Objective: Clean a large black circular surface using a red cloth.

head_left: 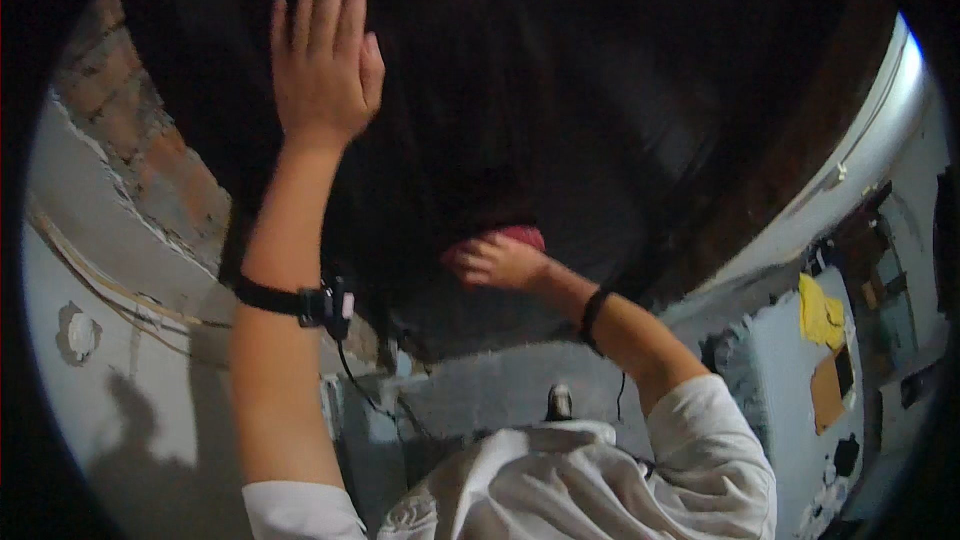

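A large black surface [560,130], smooth and slightly glossy in places, fills the upper middle of the head view. My left hand [322,70] is stretched up at the upper left, fingers straight and close together, its palm toward that surface; it appears to lie flat on it. Lower and near the middle, my right hand [500,263] grips a red cloth [527,235] and holds it against the lower part of the black surface. The cloth is bunched, and my fingers cover part of it. Each forearm wears a black strap, the left one [285,302] with a small device and cable.
A rough brick and plaster wall [165,145] stands on the left. To the right, a pale board [790,380] carries a yellow cloth [821,312] and a brown piece [828,392] resembling cardboard. Below, one shoe [560,402] shows on the grey floor [470,390].
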Demonstrator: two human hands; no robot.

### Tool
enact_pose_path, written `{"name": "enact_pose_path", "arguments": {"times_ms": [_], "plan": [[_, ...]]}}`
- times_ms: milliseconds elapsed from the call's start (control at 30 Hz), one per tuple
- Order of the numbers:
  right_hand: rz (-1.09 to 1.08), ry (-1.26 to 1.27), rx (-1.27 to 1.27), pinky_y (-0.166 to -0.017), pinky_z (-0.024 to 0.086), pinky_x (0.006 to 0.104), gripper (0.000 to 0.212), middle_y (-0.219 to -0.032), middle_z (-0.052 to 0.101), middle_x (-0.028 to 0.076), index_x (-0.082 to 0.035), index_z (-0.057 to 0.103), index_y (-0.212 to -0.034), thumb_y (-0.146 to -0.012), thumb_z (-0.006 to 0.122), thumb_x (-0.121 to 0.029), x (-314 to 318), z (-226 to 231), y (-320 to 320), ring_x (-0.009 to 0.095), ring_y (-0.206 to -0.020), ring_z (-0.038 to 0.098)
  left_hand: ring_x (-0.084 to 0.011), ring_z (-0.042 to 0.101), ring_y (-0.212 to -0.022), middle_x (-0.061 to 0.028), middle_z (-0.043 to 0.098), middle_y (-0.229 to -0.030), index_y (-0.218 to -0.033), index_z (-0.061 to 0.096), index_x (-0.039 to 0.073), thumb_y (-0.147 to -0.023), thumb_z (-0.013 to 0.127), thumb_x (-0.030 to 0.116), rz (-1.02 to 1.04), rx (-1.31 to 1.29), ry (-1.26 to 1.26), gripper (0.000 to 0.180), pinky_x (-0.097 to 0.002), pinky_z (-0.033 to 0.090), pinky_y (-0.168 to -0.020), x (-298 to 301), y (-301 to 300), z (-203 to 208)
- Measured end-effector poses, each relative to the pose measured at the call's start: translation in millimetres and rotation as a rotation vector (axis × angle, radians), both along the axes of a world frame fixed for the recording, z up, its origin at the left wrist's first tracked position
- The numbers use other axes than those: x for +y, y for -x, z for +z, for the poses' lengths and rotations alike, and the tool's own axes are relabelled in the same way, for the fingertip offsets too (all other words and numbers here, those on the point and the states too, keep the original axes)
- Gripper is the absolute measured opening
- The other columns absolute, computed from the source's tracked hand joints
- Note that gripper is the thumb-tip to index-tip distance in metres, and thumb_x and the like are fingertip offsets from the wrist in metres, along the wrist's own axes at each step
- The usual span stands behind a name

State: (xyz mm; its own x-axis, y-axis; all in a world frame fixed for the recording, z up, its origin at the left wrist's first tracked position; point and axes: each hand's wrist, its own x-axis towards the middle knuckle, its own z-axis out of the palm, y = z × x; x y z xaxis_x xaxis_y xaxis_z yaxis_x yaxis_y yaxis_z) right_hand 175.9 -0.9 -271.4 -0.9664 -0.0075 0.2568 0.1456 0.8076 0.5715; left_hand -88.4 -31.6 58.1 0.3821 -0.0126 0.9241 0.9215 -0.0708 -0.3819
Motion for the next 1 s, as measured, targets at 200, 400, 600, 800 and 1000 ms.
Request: {"name": "enact_pose_path", "arguments": {"times_ms": [200, 400, 600, 800, 1000], "plan": [[-0.044, 0.180, 0.124, -0.103, 0.050, 0.0451, 0.050, -0.148, 0.055, 0.008, -0.019, 0.060, -0.141, -0.092, 0.069, -0.023, -36.1, 72.3, -9.2, 0.030, -0.127, 0.057, -0.0324, 0.030, -0.162, -0.0122, 0.032, -0.175, -0.165, 0.040, 0.008, -0.108, 0.039, 0.028, 0.104, -0.022, 0.170, 0.061, -0.0546, 0.020, -0.131, -11.5, -0.4, -7.5], [-0.023, -0.183, 0.609, -0.106, 0.049, 0.0490, 0.055, -0.139, 0.060, 0.012, -0.015, 0.065, -0.138, -0.084, 0.078, -0.017, -43.8, 343.4, -21.5, 0.033, -0.128, 0.058, -0.0326, 0.030, -0.161, -0.0132, 0.032, -0.175, -0.164, 0.039, 0.004, -0.106, 0.042, 0.027, 0.107, -0.047, 0.237, 0.062, -0.0561, 0.022, -0.131, -22.6, 1.5, -6.1], [-0.064, -0.658, 0.875, -0.109, 0.047, 0.0508, 0.075, -0.138, 0.060, 0.014, -0.011, 0.056, -0.147, -0.079, 0.084, -0.018, -26.6, 598.3, -18.6, 0.040, -0.129, 0.055, -0.0309, 0.027, -0.163, -0.0122, 0.028, -0.176, -0.165, 0.037, 0.005, -0.103, 0.043, 0.025, 0.080, -0.037, 0.165, 0.065, -0.0553, 0.020, -0.132, -10.9, 3.0, -10.2], [-0.237, -0.718, 1.025, -0.106, 0.052, 0.0503, 0.061, -0.137, 0.062, 0.014, -0.012, 0.059, -0.142, -0.088, 0.082, -0.029, 0.3, 698.9, 12.2, 0.040, -0.127, 0.058, -0.0266, 0.027, -0.163, -0.0082, 0.029, -0.176, -0.166, 0.037, 0.007, -0.105, 0.044, 0.026, 0.054, -0.046, 0.193, 0.064, -0.0531, 0.021, -0.132, -16.3, 0.9, -7.3], [-0.410, -0.707, 1.114, -0.101, 0.055, 0.0481, 0.054, -0.131, 0.066, 0.015, -0.006, 0.064, -0.128, -0.087, 0.083, -0.035, 5.9, 691.3, 49.7, 0.040, -0.122, 0.062, -0.0292, 0.027, -0.163, -0.0116, 0.032, -0.175, -0.164, 0.040, 0.005, -0.105, 0.042, 0.026, 0.025, -0.039, 0.180, 0.063, -0.0548, 0.021, -0.132, -16.2, 1.1, -7.7]]}}
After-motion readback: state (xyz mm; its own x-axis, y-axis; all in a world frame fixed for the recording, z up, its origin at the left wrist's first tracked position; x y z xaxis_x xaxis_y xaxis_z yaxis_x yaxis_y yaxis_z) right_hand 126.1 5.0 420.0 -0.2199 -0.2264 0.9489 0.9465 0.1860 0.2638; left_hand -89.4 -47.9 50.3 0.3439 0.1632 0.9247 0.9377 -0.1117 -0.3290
